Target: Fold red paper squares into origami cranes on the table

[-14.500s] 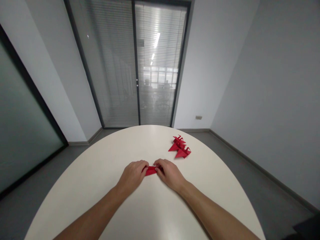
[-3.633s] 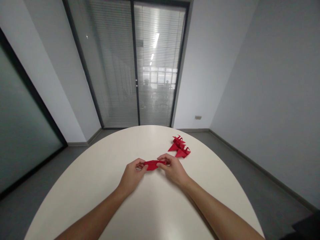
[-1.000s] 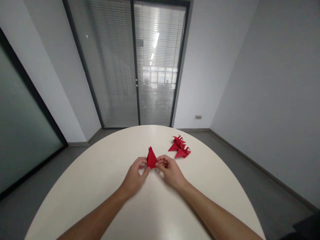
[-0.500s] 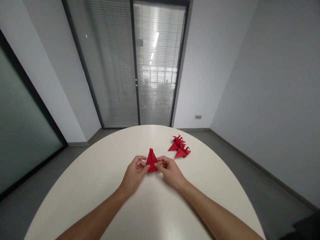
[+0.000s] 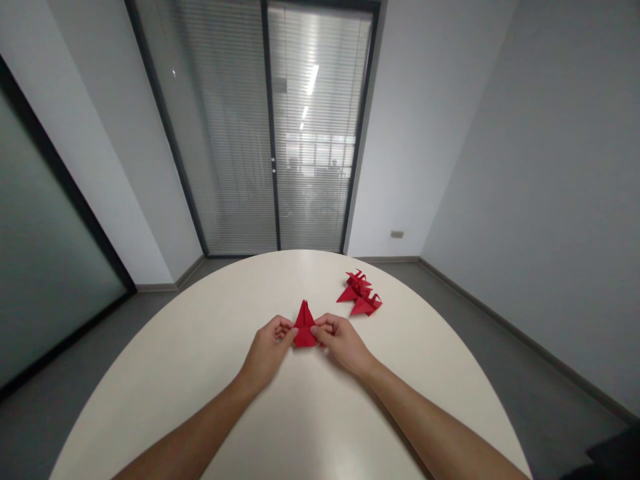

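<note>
because the paper [image 5: 305, 333] looks light and easily crushed, left hand [image 5: 267, 348] and right hand [image 5: 346, 344] aptly pinch its left and right edges.

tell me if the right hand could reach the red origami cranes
Probably yes: the red origami cranes lie just beyond the right hand, nothing between, though it is holding the folded red paper.

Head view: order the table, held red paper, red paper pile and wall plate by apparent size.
1. Table
2. Red paper pile
3. Held red paper, partly hidden
4. Wall plate
</note>
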Available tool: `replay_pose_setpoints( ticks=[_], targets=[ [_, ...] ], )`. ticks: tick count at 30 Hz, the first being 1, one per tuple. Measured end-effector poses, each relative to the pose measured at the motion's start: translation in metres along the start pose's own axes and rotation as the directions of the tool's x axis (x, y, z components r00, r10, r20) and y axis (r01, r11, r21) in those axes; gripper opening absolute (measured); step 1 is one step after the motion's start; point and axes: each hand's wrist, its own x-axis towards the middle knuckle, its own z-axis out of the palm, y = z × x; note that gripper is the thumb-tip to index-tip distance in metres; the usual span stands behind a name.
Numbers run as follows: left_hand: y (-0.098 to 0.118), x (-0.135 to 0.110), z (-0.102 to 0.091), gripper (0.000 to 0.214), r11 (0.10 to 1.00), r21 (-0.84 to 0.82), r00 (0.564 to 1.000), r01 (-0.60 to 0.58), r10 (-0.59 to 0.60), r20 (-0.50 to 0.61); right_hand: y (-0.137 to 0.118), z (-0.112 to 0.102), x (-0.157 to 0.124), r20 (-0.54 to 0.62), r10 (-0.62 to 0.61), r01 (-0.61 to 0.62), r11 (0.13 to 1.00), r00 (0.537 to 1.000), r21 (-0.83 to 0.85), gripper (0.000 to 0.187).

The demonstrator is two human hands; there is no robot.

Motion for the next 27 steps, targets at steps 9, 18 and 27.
replay_pose_setpoints(
  ticks=[9, 18, 27],
  targets=[
    [0.0036, -0.0009, -0.0006, 0.023, 0.999, -0.016, 0.999, 0.035, -0.034, 0.024, 0.0015, -0.0041, 0.0020, 0.010, -0.022, 0.022, 1.000, 1.000, 0.004, 0.025],
    [0.0021, -0.0023, 0.0007, 0.025, 0.995, -0.081, 0.998, 0.057, -0.055, 0.028, 0.0014, -0.0048, 0.0024, -0.006, -0.047, 0.047, 0.995, 0.999, 0.089, 0.031],
    [0.0018, 0.0002, 0.0016, 0.031, 0.984, -0.143, 0.994, 0.110, -0.107, 0.030, -0.0020, -0.0036, 0.0009, 0.022, -0.051, 0.048, 0.993, 0.998, 0.111, 0.033]
  ],
)
